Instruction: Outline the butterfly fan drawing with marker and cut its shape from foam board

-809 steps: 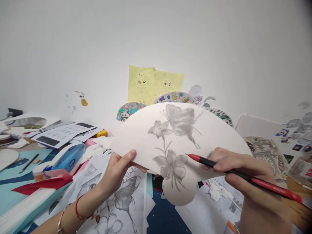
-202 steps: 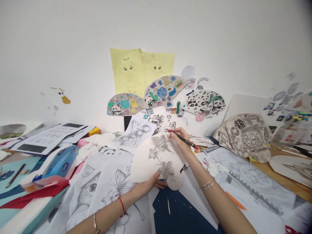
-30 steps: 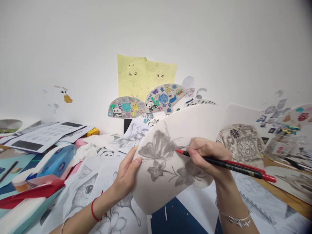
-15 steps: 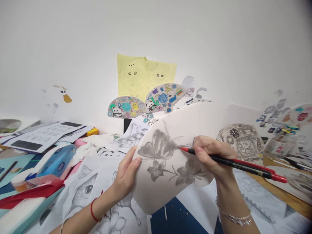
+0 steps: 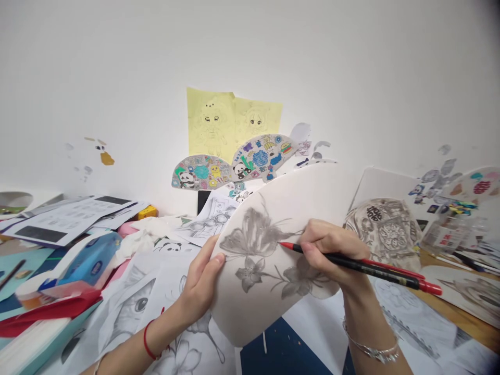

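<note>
Around lower middle of the frame, left hand (image 5: 205, 273) had fingers clamped on a white fan (image 5: 269, 263); right of center, right hand (image 5: 332, 249) gripped a red-tipped pen (image 5: 375, 269).

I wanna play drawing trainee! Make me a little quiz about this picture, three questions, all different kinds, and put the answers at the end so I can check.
1. True or false: the left hand is holding the yellow paper.
2. What colour is the front end of the black pen in the right hand? A: green; B: red; C: blue.
3. Fill the gap: besides flowers, the white fan-shaped card has a winged ______ drawn on it.

Key: 1. False, it holds the white fan-shaped card. 2. B. 3. butterfly.
</note>
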Tool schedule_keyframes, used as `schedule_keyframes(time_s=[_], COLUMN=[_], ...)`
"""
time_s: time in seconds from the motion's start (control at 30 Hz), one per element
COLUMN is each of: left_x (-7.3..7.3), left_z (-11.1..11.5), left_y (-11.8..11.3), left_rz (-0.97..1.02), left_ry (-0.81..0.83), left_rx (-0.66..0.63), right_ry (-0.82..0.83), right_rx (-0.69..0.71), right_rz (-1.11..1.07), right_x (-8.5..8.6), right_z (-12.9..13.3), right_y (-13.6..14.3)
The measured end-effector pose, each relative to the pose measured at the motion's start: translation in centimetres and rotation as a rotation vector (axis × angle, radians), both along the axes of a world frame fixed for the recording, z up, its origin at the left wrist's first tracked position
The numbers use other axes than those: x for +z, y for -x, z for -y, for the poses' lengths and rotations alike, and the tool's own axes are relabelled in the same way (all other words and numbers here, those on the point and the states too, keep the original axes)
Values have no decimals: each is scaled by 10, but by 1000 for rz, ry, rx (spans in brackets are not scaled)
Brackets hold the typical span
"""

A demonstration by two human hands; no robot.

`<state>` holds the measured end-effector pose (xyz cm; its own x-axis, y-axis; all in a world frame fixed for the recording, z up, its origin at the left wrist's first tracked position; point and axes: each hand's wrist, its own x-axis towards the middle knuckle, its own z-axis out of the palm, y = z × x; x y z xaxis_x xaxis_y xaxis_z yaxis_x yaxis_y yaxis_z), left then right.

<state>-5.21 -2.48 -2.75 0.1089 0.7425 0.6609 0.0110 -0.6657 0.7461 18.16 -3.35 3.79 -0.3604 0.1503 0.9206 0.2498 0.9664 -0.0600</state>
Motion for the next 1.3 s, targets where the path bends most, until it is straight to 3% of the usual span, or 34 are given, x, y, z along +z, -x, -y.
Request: schedule_keyframes(time_s=[0.57, 0.8, 0.93, 1.03, 1.17, 1.3], left_x=[1, 0, 2, 6, 12, 15], left_z=[1, 1, 0, -1, 0, -1], left_y=[0, 0, 1, -1, -4, -2], left_rz=[-2, -26, -99, -258, -355, -340], left_ry=[-1, -5, -44, -31, 14, 25], left_rx=[-8, -2, 21, 2, -11, -42], right_ry=[-28, 29, 163, 212, 202, 258], right_rx=[25, 58, 154, 113, 137, 41], right_rz=[69, -33, -184, -240, -195, -132], right_x=[1, -4, -9, -10, -10, -12], right_z=[-3, -6, -10, -11, -9, -9], right_y=[-2, -6, -6, -3, -1, 1])
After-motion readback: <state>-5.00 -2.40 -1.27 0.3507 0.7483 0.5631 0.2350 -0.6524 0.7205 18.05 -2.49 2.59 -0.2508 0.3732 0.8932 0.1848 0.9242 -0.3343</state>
